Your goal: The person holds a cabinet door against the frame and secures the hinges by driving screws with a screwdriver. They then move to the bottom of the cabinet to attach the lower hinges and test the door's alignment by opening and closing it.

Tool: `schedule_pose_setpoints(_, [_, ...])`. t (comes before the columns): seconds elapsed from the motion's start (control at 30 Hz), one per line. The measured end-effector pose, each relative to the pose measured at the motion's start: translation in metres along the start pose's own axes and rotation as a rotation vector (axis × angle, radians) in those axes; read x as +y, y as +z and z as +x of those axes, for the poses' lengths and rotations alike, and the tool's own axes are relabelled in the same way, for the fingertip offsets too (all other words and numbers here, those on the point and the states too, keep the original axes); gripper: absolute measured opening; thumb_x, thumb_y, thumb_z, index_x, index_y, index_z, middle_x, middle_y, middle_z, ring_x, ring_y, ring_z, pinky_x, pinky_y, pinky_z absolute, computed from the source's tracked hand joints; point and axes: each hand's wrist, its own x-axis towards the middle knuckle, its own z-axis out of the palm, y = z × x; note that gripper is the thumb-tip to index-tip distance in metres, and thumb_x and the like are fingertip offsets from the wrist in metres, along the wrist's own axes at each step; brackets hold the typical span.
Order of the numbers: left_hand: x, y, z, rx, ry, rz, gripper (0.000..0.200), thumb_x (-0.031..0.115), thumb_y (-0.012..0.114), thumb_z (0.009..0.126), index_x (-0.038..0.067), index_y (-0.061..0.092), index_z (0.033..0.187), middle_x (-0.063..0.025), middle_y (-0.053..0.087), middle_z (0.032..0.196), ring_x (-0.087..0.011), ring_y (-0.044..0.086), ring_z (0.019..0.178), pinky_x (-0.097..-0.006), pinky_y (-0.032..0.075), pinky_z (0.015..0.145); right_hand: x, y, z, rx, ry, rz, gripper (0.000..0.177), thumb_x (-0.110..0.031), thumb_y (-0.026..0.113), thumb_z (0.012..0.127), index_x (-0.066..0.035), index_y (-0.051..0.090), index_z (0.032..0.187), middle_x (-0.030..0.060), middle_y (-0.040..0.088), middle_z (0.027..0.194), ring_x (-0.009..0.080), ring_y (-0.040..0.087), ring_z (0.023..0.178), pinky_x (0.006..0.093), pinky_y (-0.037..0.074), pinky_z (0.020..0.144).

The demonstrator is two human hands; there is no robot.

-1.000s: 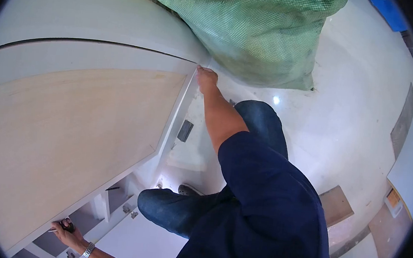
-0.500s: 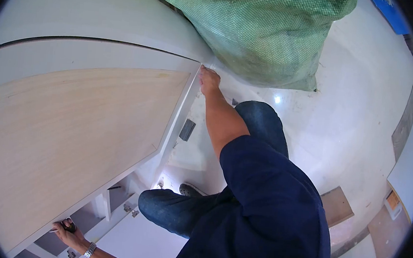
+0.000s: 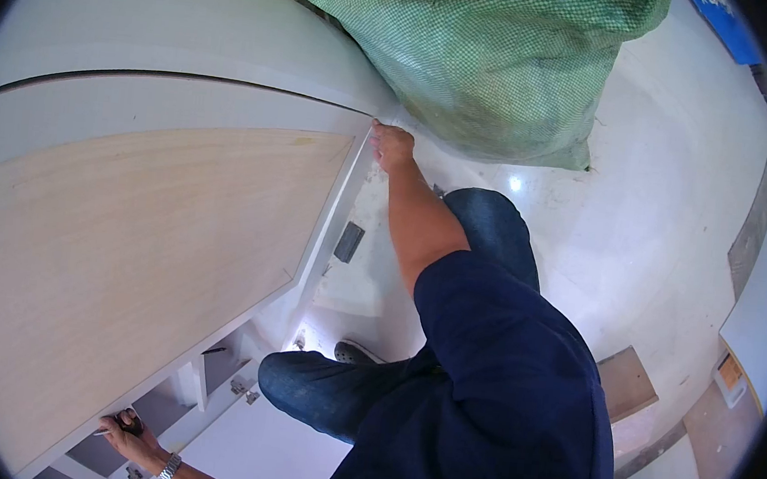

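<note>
A large white cabinet with a pale wood-coloured panel (image 3: 145, 255) fills the left side of the view. At its far corner, my right hand (image 3: 393, 146) is closed, with the fingertips on the white cabinet edge (image 3: 328, 226). My left hand (image 3: 130, 441), with a metal watch at the wrist, is at the near edge, above the open compartments (image 3: 164, 403). Its fingers are curled round a small dark object (image 3: 128, 419), whose kind I cannot make out. A thin light strip shows beside the fingers. Metal hinges (image 3: 245, 392) sit along the compartment frame.
A bulging green woven sack (image 3: 499, 67) stands on the floor beyond the cabinet's far corner. A small dark block (image 3: 349, 242) lies near my knees. A brown board (image 3: 626, 384) and white panels (image 3: 757, 300) are at the right.
Both hands stay at the same cabinet edges. My right forearm and the left wrist have shifted very slightly in view.
</note>
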Motion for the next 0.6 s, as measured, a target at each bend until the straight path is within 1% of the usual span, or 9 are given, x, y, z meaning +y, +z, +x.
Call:
schedule_pose_setpoints(0.07, [-0.002,-0.005,0.002,-0.005,0.015,0.014,0.022,0.027,0.056,0.092,0.005,0.054,0.094,-0.0004,0.049,0.072,-0.0101,0.043,0.061,-0.0264,0.040,0.059,-0.004,0.000,0.003,0.026,0.060,0.002,0.027,-0.027,0.067,0.083,-0.008,0.060,0.102,0.0026,0.060,0.097,0.0197,0.058,0.091,0.0384,0.041,0.075])
schedule_pose_setpoints(0.17, [-0.003,-0.006,0.002,0.004,0.028,0.018,0.022,0.027,0.055,0.093,0.005,0.053,0.094,-0.0005,0.048,0.072,-0.0101,0.042,0.060,-0.0262,0.040,0.059,0.000,-0.005,0.009,-0.050,0.047,0.050,0.027,-0.026,0.067,0.083,-0.008,0.061,0.103,0.0035,0.060,0.099,0.0198,0.058,0.092,0.0389,0.041,0.076])
schedule_pose_setpoints(0.27, [0.000,0.002,0.001,0.026,-0.003,0.023,0.021,0.026,0.055,0.094,0.005,0.053,0.096,-0.0008,0.047,0.072,-0.0098,0.041,0.060,-0.0258,0.039,0.058,0.008,-0.001,0.017,0.047,-0.023,-0.007,0.023,-0.023,0.066,0.084,-0.008,0.063,0.100,0.0042,0.062,0.096,0.0200,0.059,0.086,0.0361,0.043,0.073])
schedule_pose_setpoints(0.37, [0.006,0.016,-0.005,0.076,-0.017,0.002,0.019,0.023,0.055,0.093,0.007,0.051,0.083,-0.0005,0.048,0.074,-0.0110,0.043,0.061,-0.0259,0.038,0.057,0.020,-0.003,0.012,0.012,-0.230,0.071,0.024,-0.020,0.065,0.083,-0.005,0.064,0.102,0.0045,0.065,0.092,0.0216,0.061,0.081,0.0342,0.046,0.072])
schedule_pose_setpoints(0.47, [0.004,0.007,-0.004,0.039,-0.010,0.007,0.019,0.023,0.055,0.093,0.007,0.050,0.084,-0.0006,0.048,0.075,-0.0112,0.042,0.061,-0.0260,0.038,0.058,0.063,-0.005,0.063,0.217,-0.653,-0.196,0.024,-0.017,0.062,0.083,-0.004,0.066,0.103,0.0092,0.067,0.093,0.0251,0.064,0.081,0.0319,0.049,0.075])
schedule_pose_setpoints(0.57, [0.001,0.006,-0.002,0.055,0.020,0.034,0.022,0.025,0.054,0.094,0.004,0.051,0.097,-0.0021,0.048,0.073,-0.0097,0.042,0.059,-0.0254,0.040,0.057,0.040,0.002,0.016,0.288,-0.718,-0.528,0.024,-0.015,0.059,0.084,-0.003,0.066,0.103,0.0157,0.067,0.099,0.0269,0.064,0.091,0.0312,0.048,0.082])
schedule_pose_setpoints(0.6, [0.002,0.009,-0.003,0.049,0.022,0.026,0.022,0.025,0.055,0.094,0.004,0.052,0.097,-0.0020,0.048,0.072,-0.0097,0.043,0.059,-0.0255,0.041,0.057,0.033,0.003,0.006,0.287,-0.703,-0.541,0.023,-0.015,0.059,0.084,-0.005,0.066,0.103,0.0168,0.066,0.100,0.0273,0.063,0.092,0.0313,0.048,0.083])
